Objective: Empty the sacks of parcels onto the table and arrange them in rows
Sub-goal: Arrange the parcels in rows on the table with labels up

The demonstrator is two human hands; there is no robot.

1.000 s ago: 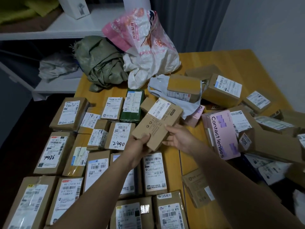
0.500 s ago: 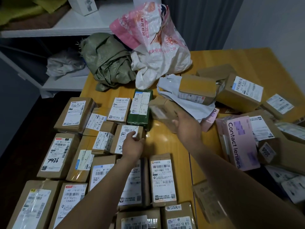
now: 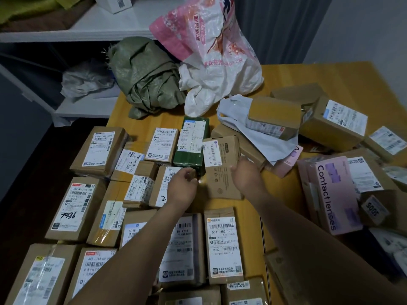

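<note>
While rows of brown cardboard parcels with white labels (image 3: 72, 208) are lying across the left of the yellow wooden bench (image 3: 286, 73), the left hand (image 3: 184, 186) is hovering over one of them, fingers loosely curled and holding nothing. A dark green rectangular box (image 3: 191, 159) is sitting just beside a long brown cardboard box with a white barcode label (image 3: 220, 172). The right hand (image 3: 245, 175) is gripping that box's right edge, thumb on top. Farther right, a pink "Contact lenses" carton (image 3: 330, 194) is lying among heaped parcels.
</note>
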